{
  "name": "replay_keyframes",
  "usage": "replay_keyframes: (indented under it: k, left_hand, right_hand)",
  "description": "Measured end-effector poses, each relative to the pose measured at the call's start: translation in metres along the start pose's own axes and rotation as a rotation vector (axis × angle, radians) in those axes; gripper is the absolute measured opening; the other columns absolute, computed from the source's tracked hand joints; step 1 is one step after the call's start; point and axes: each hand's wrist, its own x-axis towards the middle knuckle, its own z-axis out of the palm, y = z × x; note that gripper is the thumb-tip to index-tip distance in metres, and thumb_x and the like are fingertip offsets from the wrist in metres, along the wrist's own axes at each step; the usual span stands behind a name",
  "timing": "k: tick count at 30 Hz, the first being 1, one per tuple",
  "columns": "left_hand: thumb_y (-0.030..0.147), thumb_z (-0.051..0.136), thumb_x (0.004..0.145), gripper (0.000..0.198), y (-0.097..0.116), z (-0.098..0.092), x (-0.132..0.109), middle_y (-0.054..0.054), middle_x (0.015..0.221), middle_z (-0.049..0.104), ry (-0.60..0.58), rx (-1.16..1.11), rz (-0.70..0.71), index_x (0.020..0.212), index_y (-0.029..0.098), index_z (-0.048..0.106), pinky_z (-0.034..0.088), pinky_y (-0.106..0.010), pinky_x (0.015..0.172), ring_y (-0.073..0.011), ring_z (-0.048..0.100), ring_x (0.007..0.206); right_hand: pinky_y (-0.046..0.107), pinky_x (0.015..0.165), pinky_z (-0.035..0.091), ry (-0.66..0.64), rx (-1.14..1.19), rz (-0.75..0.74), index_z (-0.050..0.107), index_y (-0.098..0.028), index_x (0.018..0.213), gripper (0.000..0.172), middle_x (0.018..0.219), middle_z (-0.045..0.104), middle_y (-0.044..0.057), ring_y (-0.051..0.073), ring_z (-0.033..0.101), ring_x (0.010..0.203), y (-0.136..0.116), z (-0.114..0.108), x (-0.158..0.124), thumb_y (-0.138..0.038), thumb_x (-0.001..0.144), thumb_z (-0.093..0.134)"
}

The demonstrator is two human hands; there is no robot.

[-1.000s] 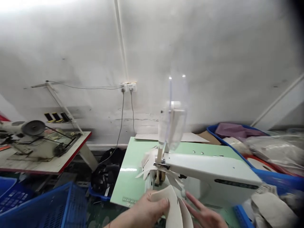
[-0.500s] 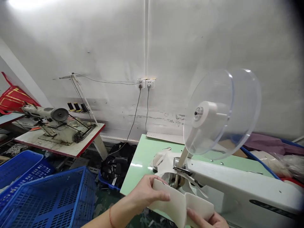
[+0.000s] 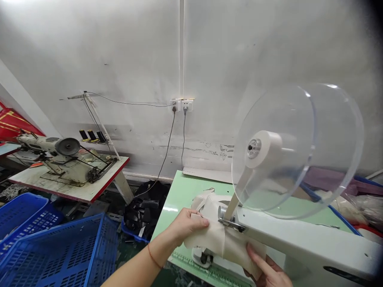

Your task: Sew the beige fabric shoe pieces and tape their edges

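A cream-coloured piece (image 3: 223,239) with a seam down its middle is spread between my hands, under the front of the white machine (image 3: 299,235). My left hand (image 3: 187,225) pinches its left edge between thumb and fingers. At its right end, my right hand (image 3: 265,267) grips it, with some fingers hidden beneath. Behind the piece, more cream material (image 3: 206,199) lies on the green table (image 3: 185,187). A roll of white tape (image 3: 266,149) sits between clear discs, its strip running down to a metal guide (image 3: 231,224).
Blue crates (image 3: 60,251) stand at the lower left. A second sewing machine (image 3: 66,159) is on a red-edged table (image 3: 98,187) at the left. Black items (image 3: 146,211) fill a bin beside the green table. Bagged material (image 3: 365,203) is at the right.
Both hands have raised and flattened the cream piece under the machine's front. A ruler-like strip and a round white part below it now show. The view has shifted slightly.
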Motion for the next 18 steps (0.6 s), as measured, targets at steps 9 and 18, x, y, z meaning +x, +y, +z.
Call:
replay_keyframes:
  k: [9, 18]
  left_hand:
    - [0.050, 0.086, 0.045, 0.050, -0.011, -0.007, 0.014, -0.003, 0.066, 0.057, -0.088, -0.046, -0.019, 0.062, 0.014, 0.057, 0.034, -0.022, 0.052, -0.0131, 0.050, 0.061]
    - [0.046, 0.087, 0.045, 0.053, -0.011, 0.008, 0.028, -0.004, 0.067, 0.060, 0.029, -0.286, -0.124, 0.074, 0.011, 0.059, 0.040, -0.026, 0.055, -0.0140, 0.053, 0.057]
  right_hand:
    - [0.023, 0.060, 0.056, -0.072, 0.078, 0.074, 0.071, -0.021, 0.087, 0.037, 0.102, 0.073, 0.001, 0.028, 0.053, 0.116, -0.003, 0.004, 0.011, -0.035, 0.055, 0.086]
    - [0.024, 0.042, 0.049, 0.010, 0.178, 0.172, 0.065, -0.019, 0.066, 0.039, 0.051, 0.064, -0.004, 0.012, 0.055, 0.045, 0.009, 0.012, 0.043, -0.023, 0.037, 0.090]
